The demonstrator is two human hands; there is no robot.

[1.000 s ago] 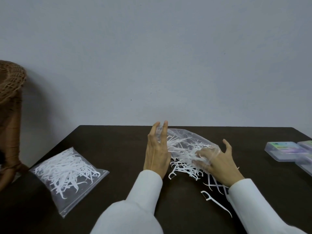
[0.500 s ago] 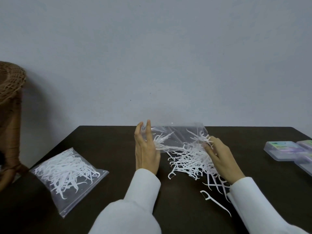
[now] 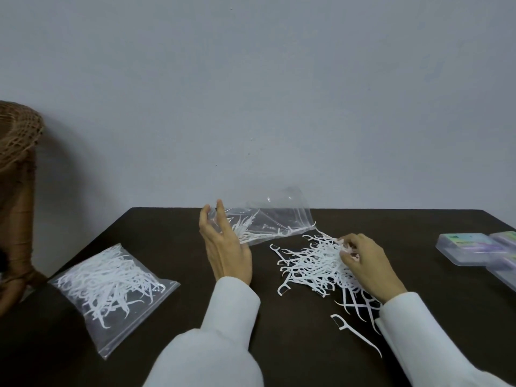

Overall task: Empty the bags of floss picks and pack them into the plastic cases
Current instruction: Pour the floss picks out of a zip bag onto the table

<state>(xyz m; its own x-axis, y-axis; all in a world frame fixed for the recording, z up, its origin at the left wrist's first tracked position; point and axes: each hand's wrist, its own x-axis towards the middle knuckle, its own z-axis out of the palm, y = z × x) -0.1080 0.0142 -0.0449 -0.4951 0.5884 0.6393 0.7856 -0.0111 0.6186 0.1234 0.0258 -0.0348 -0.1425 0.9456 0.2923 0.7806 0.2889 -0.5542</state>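
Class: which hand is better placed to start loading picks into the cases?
Probably the right hand: it already rests on the loose picks, nearer the cases. The left hand holds the bag.

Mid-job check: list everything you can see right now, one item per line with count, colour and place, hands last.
lifted zip bag: one, clear, nearly empty, raised over table centre
loose floss picks: a pile, white, table centre-right
stray floss pick: one, white, nearest the front edge
full zip bag: one, clear with white picks, flat at left
plastic cases: at least two, clear with purple and green labels, far right
table: one, dark brown
wicker object: one, brown, far left
left hand: grips the lifted bag's end
right hand: fingers curled in the pile
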